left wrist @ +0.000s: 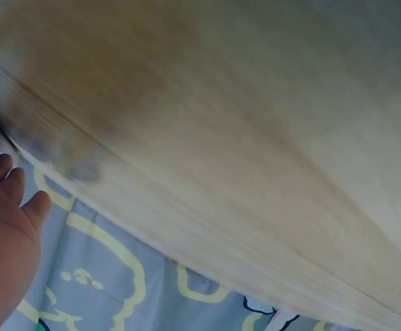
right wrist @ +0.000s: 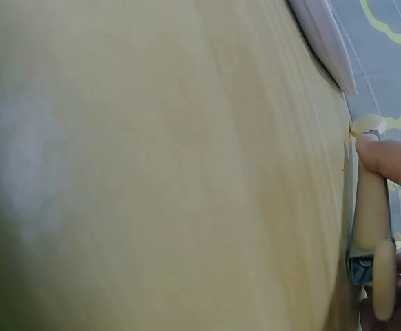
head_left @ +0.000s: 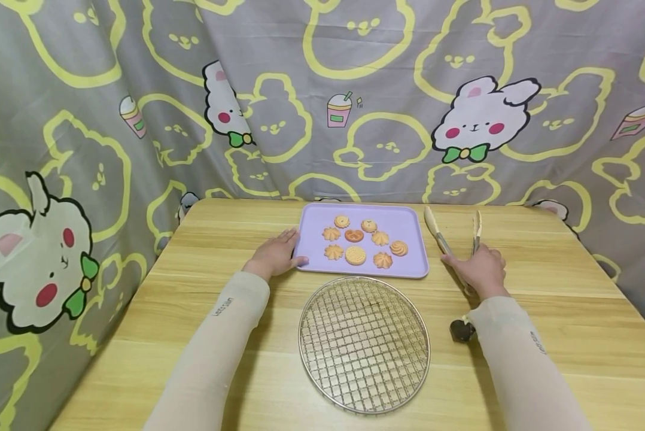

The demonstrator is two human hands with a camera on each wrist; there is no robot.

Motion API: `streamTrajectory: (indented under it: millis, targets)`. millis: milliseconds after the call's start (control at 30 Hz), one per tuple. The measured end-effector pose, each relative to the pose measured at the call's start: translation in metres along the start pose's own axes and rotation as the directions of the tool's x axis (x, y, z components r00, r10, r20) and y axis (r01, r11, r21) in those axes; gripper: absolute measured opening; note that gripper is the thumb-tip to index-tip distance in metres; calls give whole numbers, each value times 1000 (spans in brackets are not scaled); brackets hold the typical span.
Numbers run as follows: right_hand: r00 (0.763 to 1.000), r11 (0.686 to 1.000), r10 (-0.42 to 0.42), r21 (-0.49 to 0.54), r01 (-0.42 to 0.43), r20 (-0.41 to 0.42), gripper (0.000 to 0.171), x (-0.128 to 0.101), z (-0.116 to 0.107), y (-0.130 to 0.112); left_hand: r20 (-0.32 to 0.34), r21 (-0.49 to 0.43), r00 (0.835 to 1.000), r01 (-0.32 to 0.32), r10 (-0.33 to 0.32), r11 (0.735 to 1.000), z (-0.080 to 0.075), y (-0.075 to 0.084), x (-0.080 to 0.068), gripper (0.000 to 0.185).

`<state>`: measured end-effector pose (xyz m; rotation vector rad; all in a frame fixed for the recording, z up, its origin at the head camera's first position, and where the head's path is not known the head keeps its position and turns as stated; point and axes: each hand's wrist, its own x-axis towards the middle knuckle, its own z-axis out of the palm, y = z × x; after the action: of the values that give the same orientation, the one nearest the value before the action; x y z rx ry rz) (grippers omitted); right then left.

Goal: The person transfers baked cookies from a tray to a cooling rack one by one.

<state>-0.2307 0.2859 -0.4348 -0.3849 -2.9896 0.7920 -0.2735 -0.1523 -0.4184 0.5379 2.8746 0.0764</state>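
My left hand (head_left: 275, 256) lies flat, fingers spread against the purple tray (head_left: 408, 236) to steady it; cookies (head_left: 355, 255) sit just beyond. My right hand (head_left: 481, 269) curls around the tongs (head_left: 440, 238), gripping them on the table (head_left: 543, 311).

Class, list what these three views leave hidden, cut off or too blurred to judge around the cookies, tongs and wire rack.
1. Head view: the right hand covers the middle of the cream-tipped metal tongs, so its grip is unclear.
2. Head view: a small dark object is half hidden behind the right sleeve.
3. Left wrist view: only blurred wooden table; the left hand is cut off by the frame edge.
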Motion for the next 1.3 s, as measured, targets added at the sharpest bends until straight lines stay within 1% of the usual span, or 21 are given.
streamTrajectory:
  millis: [167, 333, 500, 633, 800, 900, 1133, 1300]
  targets:
    - [1000, 999, 24, 38, -24, -9, 92, 0, -1, -2, -4, -11, 1000, -6, 6, 1000, 1, -1, 0, 85]
    - [999, 998, 38, 47, -38, -3, 90, 0, -3, -1, 1, -21, 1000, -1, 1, 1000, 1, -1, 0, 85]
    - [999, 997, 44, 57, -45, 12, 91, 0, -7, 0, 2, -23, 1000, 0, 0, 1000, 2, -1, 1, 85]
    - [999, 995, 42, 89, -43, 21, 92, 0, -10, 2, -2, -16, 1000, -5, 5, 1000, 2, -2, 0, 84]
    - [1000, 991, 16, 130, -19, 27, 92, -1, -13, 9, -7, -16, 1000, -7, 7, 1000, 2, -2, 1, 84]
    - [999, 991, 4, 131, -9, 37, 92, -2, -14, 10, -8, -17, 1000, -7, 7, 1000, 3, -2, 2, 84]
    - [997, 991, 3, 130, -13, 78, 100, -2, -18, 12, -6, -43, 1000, -11, 11, 999, 1, -1, 0, 83]
    - [995, 994, -10, 112, -1, 97, 99, 0, -21, 12, -4, -31, 1000, -12, 12, 999, 0, -1, -2, 84]
